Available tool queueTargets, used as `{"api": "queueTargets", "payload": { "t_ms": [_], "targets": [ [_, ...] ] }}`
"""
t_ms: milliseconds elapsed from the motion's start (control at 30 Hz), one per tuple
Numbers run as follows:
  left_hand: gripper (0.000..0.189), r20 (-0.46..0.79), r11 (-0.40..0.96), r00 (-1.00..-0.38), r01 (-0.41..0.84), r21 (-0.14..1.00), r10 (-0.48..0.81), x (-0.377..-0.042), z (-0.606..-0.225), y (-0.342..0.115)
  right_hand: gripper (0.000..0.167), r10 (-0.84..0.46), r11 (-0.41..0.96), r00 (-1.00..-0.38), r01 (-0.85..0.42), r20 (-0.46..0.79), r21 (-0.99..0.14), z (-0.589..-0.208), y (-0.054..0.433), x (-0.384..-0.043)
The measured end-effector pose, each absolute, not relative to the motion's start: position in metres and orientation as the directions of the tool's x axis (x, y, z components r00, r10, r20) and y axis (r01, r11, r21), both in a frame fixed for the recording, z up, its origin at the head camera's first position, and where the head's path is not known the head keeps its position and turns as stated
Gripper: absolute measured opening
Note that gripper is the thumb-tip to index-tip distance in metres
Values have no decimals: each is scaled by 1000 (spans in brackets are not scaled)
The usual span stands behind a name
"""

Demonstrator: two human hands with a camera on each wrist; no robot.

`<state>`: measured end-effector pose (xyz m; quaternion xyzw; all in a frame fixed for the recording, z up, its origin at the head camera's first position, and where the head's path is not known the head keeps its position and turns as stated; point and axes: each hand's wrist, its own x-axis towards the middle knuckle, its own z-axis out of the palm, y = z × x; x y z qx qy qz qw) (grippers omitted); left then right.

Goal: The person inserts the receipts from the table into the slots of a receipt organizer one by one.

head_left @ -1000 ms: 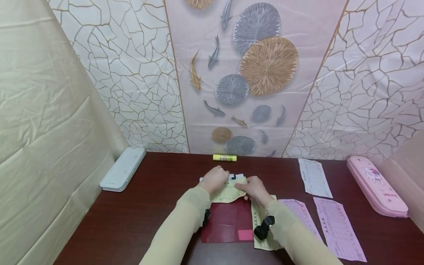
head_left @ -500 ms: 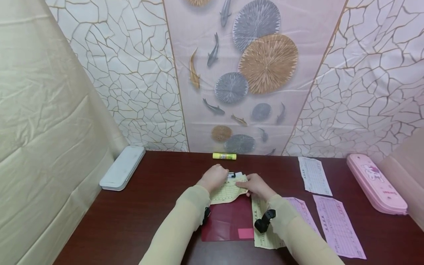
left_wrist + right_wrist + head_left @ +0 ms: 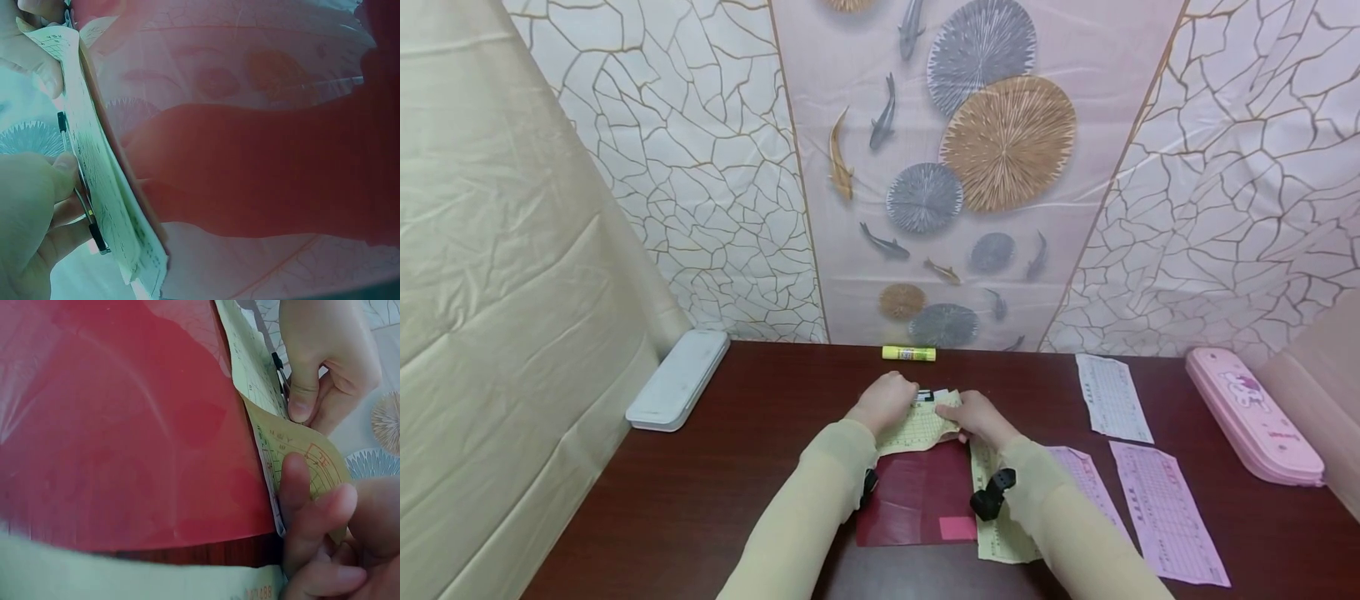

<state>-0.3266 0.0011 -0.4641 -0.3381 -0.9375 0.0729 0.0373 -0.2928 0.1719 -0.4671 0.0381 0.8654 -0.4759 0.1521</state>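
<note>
A dark red glossy folder [image 3: 921,496] with a pink label lies in front of me, a metal clip [image 3: 923,397] with black ends at its far edge. My left hand [image 3: 883,402] holds that clip, thumb and fingers on its wire lever [image 3: 79,199] in the left wrist view. Over the folder's far part lies a yellow printed slip [image 3: 913,432], with white paper showing behind it near the clip. My right hand [image 3: 983,419] pinches the slip's right end, which curls up between thumb and fingers in the right wrist view.
Another yellow slip [image 3: 1006,546] lies partly under my right forearm. To the right are a purple slip [image 3: 1168,512], a second one beside it, a white slip [image 3: 1114,400] and a pink pencil case [image 3: 1255,417]. A glue stick [image 3: 908,354] and white case [image 3: 677,383] sit farther back.
The yellow slip's right end has shifted slightly up and toward the clip in my right hand, and its near edge has risen. My left hand stays at the clip.
</note>
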Motion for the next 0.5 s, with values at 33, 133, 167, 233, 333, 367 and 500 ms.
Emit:
{"api": "queueTargets", "payload": {
  "t_ms": [33, 133, 167, 233, 333, 367, 500],
  "targets": [
    [20, 20, 760, -768, 628, -165, 640, -327, -464, 1, 58, -78, 552, -951, 208, -298, -807, -467, 172, -293],
    [20, 15, 761, -771, 626, -167, 637, -327, -462, 0, 56, -83, 575, -952, 194, -293, -795, -468, 170, -294],
    [21, 14, 763, -772, 625, -165, 635, -327, -462, 0, 55, -82, 577, -953, 193, -291, -794, -468, 170, -294],
    [21, 10, 765, -774, 624, -162, 634, -327, -462, -1, 47, -72, 589, -955, 193, -288, -785, -468, 169, -293],
    [21, 10, 764, -772, 627, -153, 635, -327, -461, 0, 36, -48, 614, -964, 178, -262, -769, -468, 166, -291],
    [21, 9, 764, -772, 628, -152, 636, -327, -462, 0, 36, -36, 617, -966, 180, -256, -766, -469, 165, -291],
    [21, 9, 761, -769, 632, -149, 640, -327, -463, 1, 48, -11, 643, -977, 156, -213, -750, -470, 164, -287]
  ]
}}
